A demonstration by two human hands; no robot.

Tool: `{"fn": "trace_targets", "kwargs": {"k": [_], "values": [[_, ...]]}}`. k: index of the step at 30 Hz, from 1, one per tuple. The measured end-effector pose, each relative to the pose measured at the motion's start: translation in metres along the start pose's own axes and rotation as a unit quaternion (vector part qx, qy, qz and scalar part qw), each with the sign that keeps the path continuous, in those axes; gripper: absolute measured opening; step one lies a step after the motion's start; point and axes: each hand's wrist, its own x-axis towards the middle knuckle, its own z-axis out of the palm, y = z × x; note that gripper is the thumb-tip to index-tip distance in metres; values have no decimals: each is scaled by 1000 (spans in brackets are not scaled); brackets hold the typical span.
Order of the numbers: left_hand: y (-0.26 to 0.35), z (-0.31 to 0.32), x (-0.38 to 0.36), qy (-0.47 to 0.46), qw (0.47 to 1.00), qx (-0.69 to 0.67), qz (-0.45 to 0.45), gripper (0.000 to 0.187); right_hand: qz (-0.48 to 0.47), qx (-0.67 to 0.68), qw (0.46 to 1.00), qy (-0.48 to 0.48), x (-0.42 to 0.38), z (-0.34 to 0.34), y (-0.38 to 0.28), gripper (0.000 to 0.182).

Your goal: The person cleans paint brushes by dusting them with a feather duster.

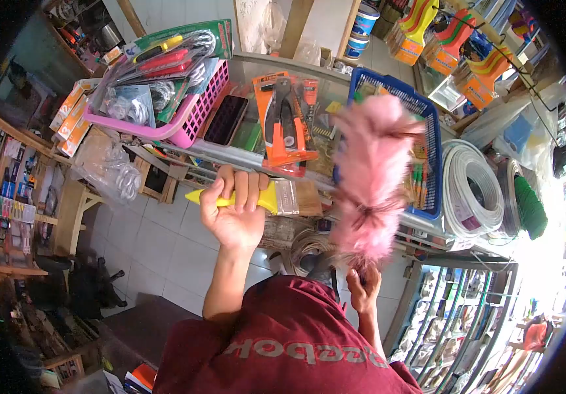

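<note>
The maroon shirt [276, 318] reads "Reebok" in grey letters [302, 351].

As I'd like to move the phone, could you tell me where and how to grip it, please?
I'd pinch the phone by its long edges at the near end, from the near side: it lies flat with that end nearest, and the pink basket crowds its left.

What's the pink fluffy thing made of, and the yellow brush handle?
The fluffy thing looks like feathers, maybe synthetic: matte, with wispy dark tufts. The brush handle seems smooth plastic, from its even bright yellow, though painted wood is possible.
</note>
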Motion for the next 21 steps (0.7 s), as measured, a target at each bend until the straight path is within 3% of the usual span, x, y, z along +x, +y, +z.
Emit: {"fn": "trace_targets", "kwargs": {"k": [2,6,9,10,11,13,15,16,19,20,21], "values": [[-2,-3,-1,-7,999,10,32,26,-29,-4,999,-39,-4,1,7,21],[-1,-10,-6,-59,995,11,83,27,31,41,999,15,-7,17,-4,19],[-4,-16,-5,-99,985,48,133,28,40,-66,995,-57,-14,24,-9,20],[-8,-6,-6,24,976,119,178,28,39,-79,989,-115,-16,27,-33,21],[-14,9,-10,148,946,188,219,29,-109,-144,974,-135,-15,29,-23,20],[-14,11,-9,152,940,193,236,29,-44,-127,980,-146,-13,26,-27,20],[-4,-10,-2,-87,977,67,184,28,-1,-66,994,-90,-10,27,-21,20],[-4,-12,-2,-86,977,55,187,28,24,-61,996,-53,-12,29,-34,20],[-7,-9,-3,-88,976,69,185,29,-34,-49,997,-53,-13,37,-21,20],[-9,-9,-3,-89,974,75,193,29,-78,-132,985,-72,-10,38,-21,21],[-11,-9,-4,-89,972,82,200,29,-36,-118,990,-62,-9,38,-23,21]]}}
